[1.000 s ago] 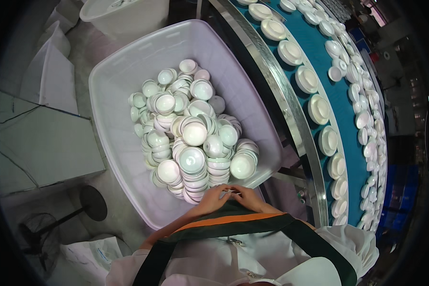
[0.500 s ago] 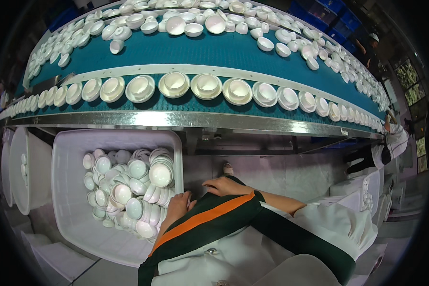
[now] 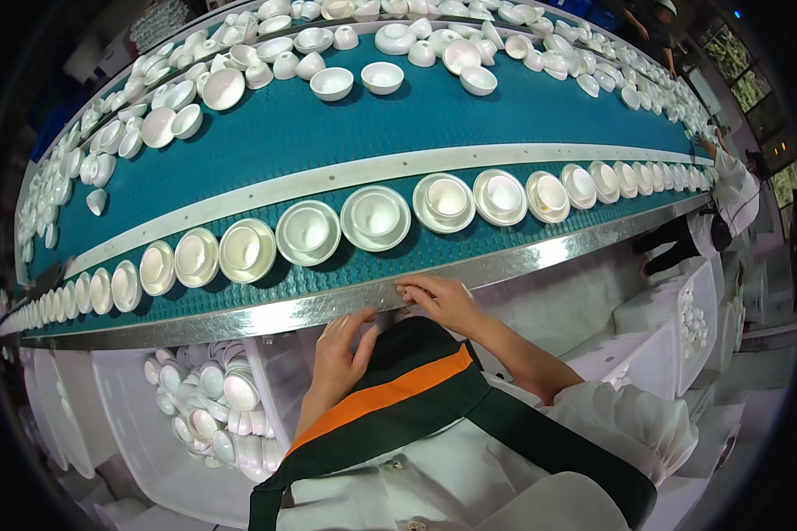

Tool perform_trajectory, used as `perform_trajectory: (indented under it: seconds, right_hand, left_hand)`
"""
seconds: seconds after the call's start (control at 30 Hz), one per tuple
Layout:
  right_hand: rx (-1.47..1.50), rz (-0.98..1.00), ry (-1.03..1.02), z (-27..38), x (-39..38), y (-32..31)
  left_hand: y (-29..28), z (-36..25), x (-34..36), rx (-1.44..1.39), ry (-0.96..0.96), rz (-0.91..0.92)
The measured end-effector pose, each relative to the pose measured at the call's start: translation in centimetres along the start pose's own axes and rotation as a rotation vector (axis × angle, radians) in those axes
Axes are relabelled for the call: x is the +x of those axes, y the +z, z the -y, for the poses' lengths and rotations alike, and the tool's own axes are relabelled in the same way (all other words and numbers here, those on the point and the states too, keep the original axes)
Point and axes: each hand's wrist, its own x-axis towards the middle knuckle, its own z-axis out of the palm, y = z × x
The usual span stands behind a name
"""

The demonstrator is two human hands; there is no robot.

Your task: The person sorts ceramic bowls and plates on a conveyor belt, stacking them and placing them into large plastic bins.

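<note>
My left hand is in front of my dark green apron, just below the metal edge of the conveyor. Its fingers are stretched out, thumb apart, holding nothing. Against that edge, a little to the right, my right hand has its fingertips at the rail, partly bent, spread and with nothing visible in them. Nearest to both hands, on the near green belt lane, runs a row of white dish sets, each a small bowl standing in a wider dish; one set is straight ahead, another to its left.
Beyond a white divider, many loose white bowls lie jumbled on the wide belt. A pale bin with bowls stands at lower left. At the right are another bin and a person beside the conveyor.
My view has turned and come closer to the conveyor. Both hands have risen from apron level toward the metal edge, the right one reaching it. The dish sets sit lower in view.
</note>
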Motion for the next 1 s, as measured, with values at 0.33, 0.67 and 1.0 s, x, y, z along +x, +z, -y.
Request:
perform_trajectory:
  seconds: [0.33, 0.67, 1.0]
  right_hand:
    - [-0.071, -0.023, -0.059, -5.1, 2.3, -8.5]
    - [-0.055, -0.405, 0.015, -7.7, 2.5, -14.4]
    - [-0.096, -0.096, -0.243, -7.4, 3.4, -11.8]
  left_hand:
    - [3.5, -1.3, 11.3, 0.148, 0.012, -0.161]
    - [9.4, 5.3, 21.0, 0.488, -0.043, 0.285]
    - [8.0, 4.1, 21.3, 0.33, -0.091, 0.325]
